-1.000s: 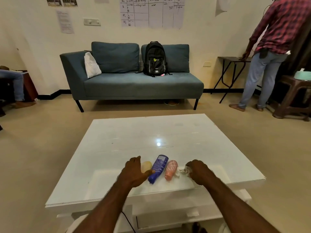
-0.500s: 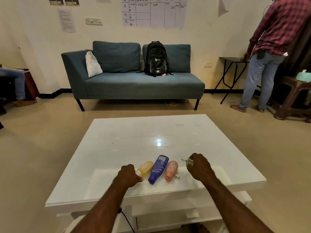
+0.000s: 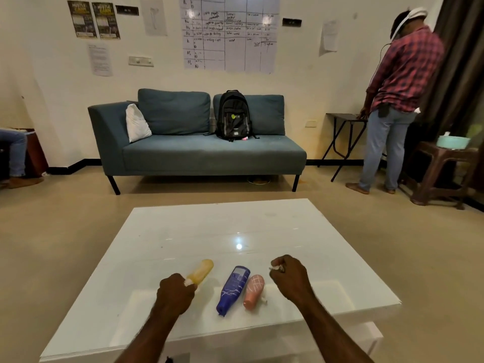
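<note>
Three bottles are on the white glossy table [image 3: 262,226]. My left hand [image 3: 176,292] grips the cap end of the yellow bottle [image 3: 203,270], which points away from me. To its right a blue bottle [image 3: 234,288] lies on its side, cap toward me, and a pink bottle [image 3: 253,290] lies beside it. Right of the pink bottle, my right hand [image 3: 292,277] is curled around a small white crumpled thing [image 3: 275,268], held just above the tabletop.
A teal sofa [image 3: 199,150] with a black backpack [image 3: 234,116] and a white cushion [image 3: 136,124] stands beyond the table. A person in a plaid shirt [image 3: 392,100] stands at the right by a dark side table [image 3: 343,132] and a brown stool [image 3: 442,171].
My left hand closed on the yellow bottle's cap end and pulled it left, away from the blue bottle. My right hand lifted the small white thing off the table. The view tilted up.
</note>
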